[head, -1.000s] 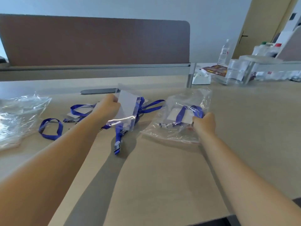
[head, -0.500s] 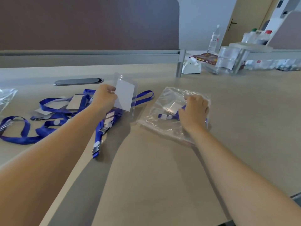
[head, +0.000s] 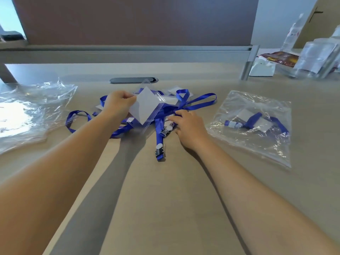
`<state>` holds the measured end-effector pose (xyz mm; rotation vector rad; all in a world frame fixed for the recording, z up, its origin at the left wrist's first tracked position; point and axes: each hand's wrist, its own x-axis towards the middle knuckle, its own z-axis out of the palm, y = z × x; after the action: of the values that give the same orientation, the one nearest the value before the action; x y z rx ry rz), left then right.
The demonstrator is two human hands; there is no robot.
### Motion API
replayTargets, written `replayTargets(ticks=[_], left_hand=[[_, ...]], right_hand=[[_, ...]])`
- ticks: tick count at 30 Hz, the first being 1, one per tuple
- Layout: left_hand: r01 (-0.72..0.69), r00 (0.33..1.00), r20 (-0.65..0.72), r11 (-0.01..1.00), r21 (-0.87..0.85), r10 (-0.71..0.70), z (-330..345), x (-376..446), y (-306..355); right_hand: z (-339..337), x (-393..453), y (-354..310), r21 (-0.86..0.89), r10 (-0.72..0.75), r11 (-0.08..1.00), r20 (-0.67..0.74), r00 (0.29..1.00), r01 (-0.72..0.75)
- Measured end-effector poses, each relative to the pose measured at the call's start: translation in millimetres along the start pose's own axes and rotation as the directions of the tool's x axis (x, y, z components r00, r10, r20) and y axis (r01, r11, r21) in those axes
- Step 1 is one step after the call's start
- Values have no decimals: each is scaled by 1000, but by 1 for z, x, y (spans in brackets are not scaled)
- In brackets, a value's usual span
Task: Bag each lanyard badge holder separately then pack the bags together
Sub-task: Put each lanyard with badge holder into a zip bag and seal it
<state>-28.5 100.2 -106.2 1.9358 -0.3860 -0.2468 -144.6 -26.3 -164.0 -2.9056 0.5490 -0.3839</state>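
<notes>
Right hand point(head: 190, 127) off the filled clear plastic bag point(head: 257, 126) since half a second ago, now lowered onto the tangle of blue ribbon lanyards point(head: 185, 104), fingers curled and touching a strap beside a metal clip point(head: 165, 132); whether anything is pinched, cannot tell. Filled bag left flat to the right of that hand, apart from it, one blue lanyard and white card inside. Left hand point(head: 118, 105) as before pinching the corner of a clear badge holder with a white card point(head: 145, 105), lifted and tilted above the tangle. Pile of empty clear bags point(head: 31, 111) back in view, well left of the left hand. Bare pale wooden desk point(head: 165, 199) toward the body between both forearms, open and wide. Grey cable slot point(head: 133, 80) just beyond the hands, brown partition panel point(head: 138, 21) closing off the far edge.
</notes>
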Motion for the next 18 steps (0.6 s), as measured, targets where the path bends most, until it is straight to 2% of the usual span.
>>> replayTargets(ticks=[4,8,10,12,15,18], left_hand=[[123,992,34,990,-64,-120,-7,7,-4],[178,983,81,972,-150,-167,-10,10,-5],[173,983,84,971,-165,-160,-13,10,-7],[147,987,84,973,-176,-134,-15,10,-8],[115,992,83,974,-195,-100,-16,9,-3],[73,991,128,973,-219,-46,-12,4,4]], right_hand=[[3,8,-7,-119,-17,993,4,1000,17],[0,12,-10,-53,-30,998,-109,994,24],[-7,12,-11,96,46,995,-161,986,-31],[-17,14,-14,328,159,940,-174,972,-95],[-33,20,-23,665,280,740,-166,946,-102],[-44,27,-33,822,313,553,-53,948,-137]])
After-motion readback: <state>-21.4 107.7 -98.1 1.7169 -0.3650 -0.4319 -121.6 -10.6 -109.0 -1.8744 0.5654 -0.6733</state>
